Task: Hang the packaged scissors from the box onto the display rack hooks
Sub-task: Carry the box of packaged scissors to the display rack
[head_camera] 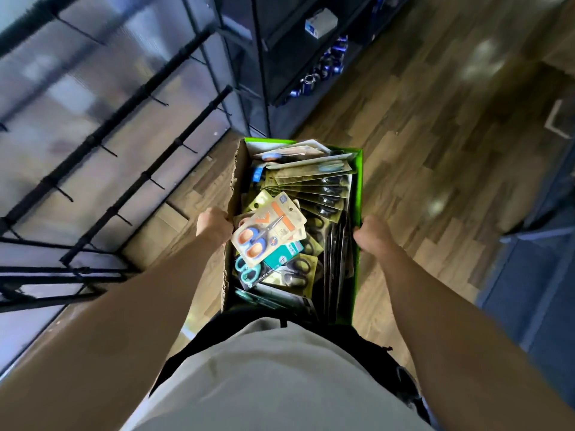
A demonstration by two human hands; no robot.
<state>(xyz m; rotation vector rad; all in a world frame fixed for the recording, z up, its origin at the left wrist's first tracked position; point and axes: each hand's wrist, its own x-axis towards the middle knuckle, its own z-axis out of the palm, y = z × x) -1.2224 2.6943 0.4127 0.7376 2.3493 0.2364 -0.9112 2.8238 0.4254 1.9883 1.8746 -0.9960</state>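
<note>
Box of packaged scissors carried at the rack; no hanging begun.

The box [357,188], green outside and bare cardboard within, is held out in front of the person above the wood floor [435,135]. The left hand [214,225] grips its left wall, fingers curled over the edge; the right hand [373,241] grips the right wall likewise. The box is full: a row of dark-handled packs stands along the right side, and a loose orange-and-blue scissors pack [269,228] lies on top beside a teal-handled pack [249,270]. The display rack [93,141] stands to the left, its visible hooks [158,102] all bare. Judgement: nothing is hung; the whole stock remains, and both hands are occupied with the box.
</note>
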